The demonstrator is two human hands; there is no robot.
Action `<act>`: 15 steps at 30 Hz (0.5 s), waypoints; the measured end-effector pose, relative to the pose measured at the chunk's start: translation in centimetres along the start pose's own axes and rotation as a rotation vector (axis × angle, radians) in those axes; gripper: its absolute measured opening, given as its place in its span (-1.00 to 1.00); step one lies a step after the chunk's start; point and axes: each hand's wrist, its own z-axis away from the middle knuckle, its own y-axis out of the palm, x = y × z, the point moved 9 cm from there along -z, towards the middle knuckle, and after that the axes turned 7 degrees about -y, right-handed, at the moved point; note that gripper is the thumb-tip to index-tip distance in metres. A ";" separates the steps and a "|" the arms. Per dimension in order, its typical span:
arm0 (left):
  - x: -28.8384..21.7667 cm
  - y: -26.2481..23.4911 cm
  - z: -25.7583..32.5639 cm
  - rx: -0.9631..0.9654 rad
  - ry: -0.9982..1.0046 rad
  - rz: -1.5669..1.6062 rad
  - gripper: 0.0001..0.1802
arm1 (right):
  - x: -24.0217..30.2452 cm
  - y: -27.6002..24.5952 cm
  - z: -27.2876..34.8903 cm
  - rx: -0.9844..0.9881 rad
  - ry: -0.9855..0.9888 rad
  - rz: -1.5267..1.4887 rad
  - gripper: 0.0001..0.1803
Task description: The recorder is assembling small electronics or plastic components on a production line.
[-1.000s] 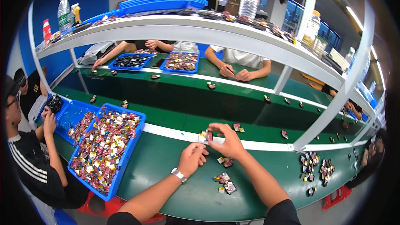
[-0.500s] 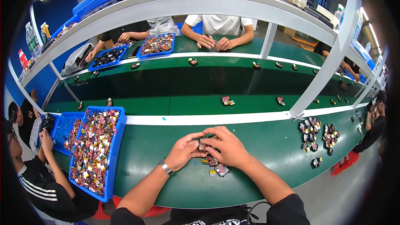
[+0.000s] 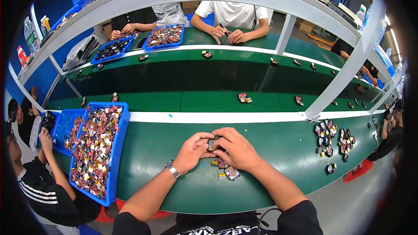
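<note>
In the head view, a small dark part (image 3: 213, 144) is held between the fingertips of both hands, just above the green desk (image 3: 270, 182) and close to the person's near edge of it. The left hand (image 3: 192, 151), with a metal wristwatch (image 3: 173, 169) on its wrist, is pinched onto the left side of the part, and the right hand (image 3: 237, 149) is curled over it from the right, so both grips are closed on the same piece. A small cluster of loose parts (image 3: 226, 170), dark with red and yellow bits, is seen lying on the desk just below the hands, partly covered by the right hand. To the left, a blue tray (image 3: 116, 148) heaped with mixed red, yellow and silver pieces is set on the desk, well apart from the hands. Two groups of sorted parts (image 3: 335, 139) are laid out far to the right. A white stripe (image 3: 217, 116) is seen running along the desk beyond the hands. Other people's hands are seen working across the desk and at the left edge.
</note>
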 end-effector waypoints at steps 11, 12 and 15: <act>0.1 0.1 -0.2 -0.003 -0.011 -0.003 -0.65 | -0.7 0.5 0.5 0.043 0.016 -0.104 -0.87; 0.1 0.1 -0.2 -0.001 -0.010 -0.004 -0.65 | -0.5 0.5 0.5 0.041 0.015 -0.102 -0.87; 0.1 0.3 -0.1 0.058 -0.008 0.060 -0.62 | -1.4 0.8 0.9 -0.024 0.176 -0.200 -0.88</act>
